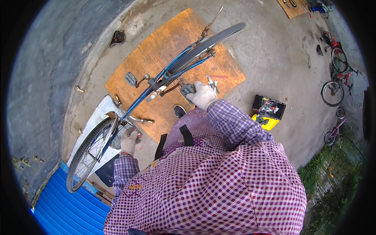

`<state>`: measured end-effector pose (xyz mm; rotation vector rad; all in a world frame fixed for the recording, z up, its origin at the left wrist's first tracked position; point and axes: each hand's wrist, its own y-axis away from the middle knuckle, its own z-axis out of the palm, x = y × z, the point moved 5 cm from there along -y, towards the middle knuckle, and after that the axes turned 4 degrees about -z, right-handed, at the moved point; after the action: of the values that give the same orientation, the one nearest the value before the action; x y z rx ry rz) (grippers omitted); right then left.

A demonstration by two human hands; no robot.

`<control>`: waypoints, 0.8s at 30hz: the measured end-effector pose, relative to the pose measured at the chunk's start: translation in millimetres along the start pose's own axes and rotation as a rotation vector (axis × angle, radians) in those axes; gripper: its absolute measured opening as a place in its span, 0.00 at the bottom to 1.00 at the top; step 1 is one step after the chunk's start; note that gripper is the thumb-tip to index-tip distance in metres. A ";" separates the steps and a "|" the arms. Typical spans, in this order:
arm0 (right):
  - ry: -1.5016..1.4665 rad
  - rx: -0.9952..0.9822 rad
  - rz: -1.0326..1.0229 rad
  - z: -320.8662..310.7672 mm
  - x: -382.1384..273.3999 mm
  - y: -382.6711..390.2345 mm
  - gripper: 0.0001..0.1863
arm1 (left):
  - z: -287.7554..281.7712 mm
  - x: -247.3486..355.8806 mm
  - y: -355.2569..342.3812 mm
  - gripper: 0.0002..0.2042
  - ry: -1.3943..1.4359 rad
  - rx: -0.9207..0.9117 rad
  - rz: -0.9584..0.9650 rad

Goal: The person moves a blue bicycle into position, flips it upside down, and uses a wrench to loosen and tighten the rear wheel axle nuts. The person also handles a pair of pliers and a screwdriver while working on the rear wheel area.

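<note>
On a plywood board [156, 58] over concrete, the right hand [203, 95] grips a pedal [187, 90]; the left hand [129, 141] clasps the handlebar [138, 120].

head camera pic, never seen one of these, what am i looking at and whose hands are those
This is a single wide fisheye picture from a camera worn on a person's head, looking down, so straight edges bend near the rim. The checked purple-and-white sleeves belong to the wearer. An upside-down blue bicycle rests on an orange-brown plywood board laid on a concrete floor. The right hand in a white work glove has its grip on a grey bicycle pedal. The left hand in a white work glove is at the handlebar end, beside the spoked front wheel; what exactly it holds is hard to tell. Nearby lie small hand tools and an open black-and-yellow toolbox. More bicycles stand at the right.
</note>
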<state>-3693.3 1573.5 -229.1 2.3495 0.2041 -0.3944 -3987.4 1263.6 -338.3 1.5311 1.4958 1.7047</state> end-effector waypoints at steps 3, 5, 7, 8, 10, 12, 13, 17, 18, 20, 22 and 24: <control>0.004 0.046 -0.040 -6.3 -9.3 -1.9 0.27 | 0.9 7.3 2.1 0.21 -0.010 -0.006 0.026; -0.019 -0.012 -0.065 -2.7 -19.5 3.7 0.26 | 1.4 11.9 5.6 0.20 0.014 0.011 0.030; -0.071 -0.112 -0.080 6.1 -32.4 13.0 0.26 | 3.5 15.7 10.7 0.20 0.014 0.014 0.027; -0.074 -0.133 -0.130 10.6 -42.0 17.6 0.26 | 4.9 17.7 13.4 0.20 0.014 0.018 0.030; -0.104 -0.219 -0.146 24.6 -58.8 24.6 0.26 | 8.1 22.8 18.2 0.20 0.004 0.025 0.049; -0.104 -0.268 -0.128 36.1 -69.8 28.0 0.27 | 11.0 29.0 20.4 0.21 -0.034 0.044 0.057; -0.084 -0.255 -0.154 38.0 -73.1 28.4 0.27 | 13.7 34.8 20.2 0.21 -0.016 0.024 0.099; -0.095 -0.281 -0.191 44.5 -72.5 25.9 0.31 | 19.2 53.7 17.6 0.21 0.036 -0.035 0.194; -0.126 -0.263 -0.190 43.6 -69.1 24.7 0.32 | 19.6 56.8 17.5 0.22 0.027 -0.051 0.215; -0.193 -0.248 -0.191 43.4 -62.3 22.9 0.36 | 19.1 59.2 17.6 0.22 -0.001 -0.080 0.214; -0.302 -0.248 -0.152 44.5 -52.8 20.3 0.39 | 15.4 59.1 18.3 0.22 0.049 -0.077 0.208; -0.330 -0.206 -0.149 44.7 -43.3 16.5 0.38 | 12.7 57.1 18.9 0.21 0.065 -0.096 0.189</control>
<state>-3739.7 1529.2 -234.3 2.0390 0.2496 -0.7870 -3987.9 1310.1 -298.1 1.6249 1.3137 1.9200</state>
